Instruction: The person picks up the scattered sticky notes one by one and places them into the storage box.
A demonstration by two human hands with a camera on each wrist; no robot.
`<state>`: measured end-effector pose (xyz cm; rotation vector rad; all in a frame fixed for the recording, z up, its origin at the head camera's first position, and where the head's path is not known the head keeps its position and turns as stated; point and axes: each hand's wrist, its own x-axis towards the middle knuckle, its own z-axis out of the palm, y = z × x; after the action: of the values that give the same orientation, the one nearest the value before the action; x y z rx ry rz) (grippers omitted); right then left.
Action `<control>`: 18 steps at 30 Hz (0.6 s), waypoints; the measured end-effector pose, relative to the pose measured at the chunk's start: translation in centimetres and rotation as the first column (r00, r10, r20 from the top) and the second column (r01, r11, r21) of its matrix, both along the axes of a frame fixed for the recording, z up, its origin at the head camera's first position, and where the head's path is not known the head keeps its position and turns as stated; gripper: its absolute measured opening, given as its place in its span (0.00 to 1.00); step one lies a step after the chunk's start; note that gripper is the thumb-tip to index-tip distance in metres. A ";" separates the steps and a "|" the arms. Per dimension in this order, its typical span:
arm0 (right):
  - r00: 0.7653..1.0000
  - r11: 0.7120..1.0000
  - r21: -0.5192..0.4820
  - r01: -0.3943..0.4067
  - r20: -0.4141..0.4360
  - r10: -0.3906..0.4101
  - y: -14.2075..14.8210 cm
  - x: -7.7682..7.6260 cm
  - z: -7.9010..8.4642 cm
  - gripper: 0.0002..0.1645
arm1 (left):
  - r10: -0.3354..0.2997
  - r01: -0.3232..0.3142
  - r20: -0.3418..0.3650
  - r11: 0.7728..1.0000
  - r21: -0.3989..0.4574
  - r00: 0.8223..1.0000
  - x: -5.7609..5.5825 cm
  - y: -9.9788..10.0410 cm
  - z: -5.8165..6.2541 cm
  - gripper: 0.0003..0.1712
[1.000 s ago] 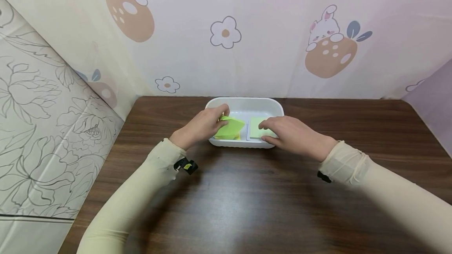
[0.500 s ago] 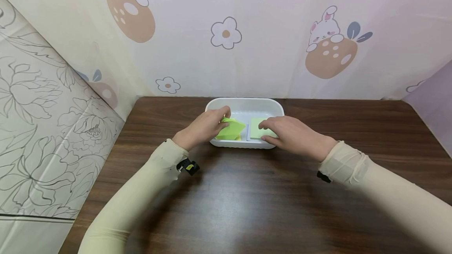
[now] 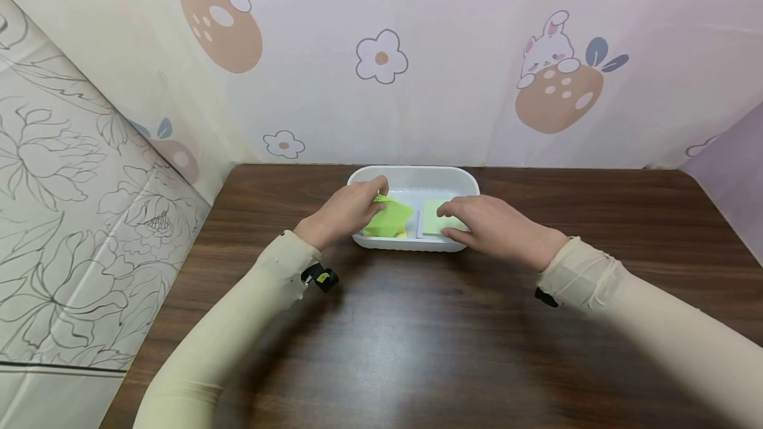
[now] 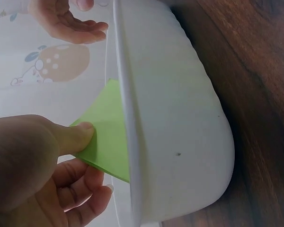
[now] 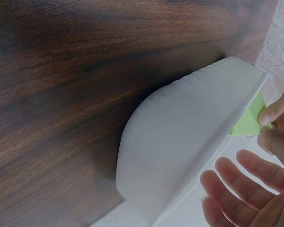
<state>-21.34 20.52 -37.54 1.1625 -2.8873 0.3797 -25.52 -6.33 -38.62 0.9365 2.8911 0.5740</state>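
Observation:
Near the back of the table, a white plastic tub (image 3: pixel 411 243) holds sticky notes. My left hand (image 3: pixel 341 214) pinches a bright green sticky note pad (image 3: pixel 390 218) between thumb and fingers, tilted up at the tub's left end. In the left wrist view the thumb lies flat on the green pad (image 4: pixel 106 137), whose lower part is hidden behind the tub's wall. Beneath it shows a bit of yellow sticky note (image 3: pixel 401 234). My right hand (image 3: pixel 501 229) hovers at the tub's right end, fingers loosely bent and holding nothing, over a pale green sticky note pad (image 3: pixel 432 216) lying inside.
The tub stands on a dark wood-grain table (image 3: pixel 381 336). Behind the table's back edge rises a wall covering (image 3: pixel 447 118) printed with rabbits and flowers. Another covering with line-drawn flowers (image 3: pixel 65 217) runs along the left side.
My left wrist has shifted slightly to the right, with the bright green pad still pinched and moving only a little. My right hand has stayed in place.

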 end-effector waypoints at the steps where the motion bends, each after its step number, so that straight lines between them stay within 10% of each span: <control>1: 1.000 1.000 0.001 0.000 -0.002 0.000 0.0 0.0 0.0 0.20 | 0.006 -0.006 0.001 1.000 -0.001 1.000 0.0 0.0 0.0 0.08; 18: 1.000 1.000 0.013 -0.002 -0.010 0.002 -0.1 -0.1 0.0 0.20 | 0.041 -0.041 0.016 0.999 -0.015 0.999 -0.7 -0.2 -0.3 0.09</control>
<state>-21.48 20.42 -37.54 1.1661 -2.8848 0.3553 -26.22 -6.51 -38.96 0.8682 2.9025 0.5591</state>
